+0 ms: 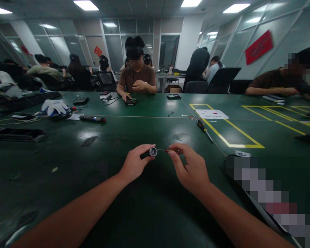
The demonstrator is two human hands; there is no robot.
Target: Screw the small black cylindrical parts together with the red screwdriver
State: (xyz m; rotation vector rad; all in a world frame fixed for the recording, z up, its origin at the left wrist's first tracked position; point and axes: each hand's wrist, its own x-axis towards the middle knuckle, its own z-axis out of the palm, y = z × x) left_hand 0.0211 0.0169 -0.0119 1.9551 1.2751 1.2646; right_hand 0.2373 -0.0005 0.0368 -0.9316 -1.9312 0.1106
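My left hand (134,164) is closed around a small black cylinder with a round silver end (153,151), held just above the green table (93,165). My right hand (191,168) pinches a small screwdriver with a red handle (173,150). Its thin metal shaft points left and meets the silver end of the cylinder. Both hands hover close together at the table's middle, near me.
A yellow-and-black screwdriver (204,129) lies beyond my right hand beside yellow tape outlines (229,132) and a white sheet (212,114). White gloves (54,106) and a black tool (92,119) lie at the left. A person (136,77) works opposite; others sit around.
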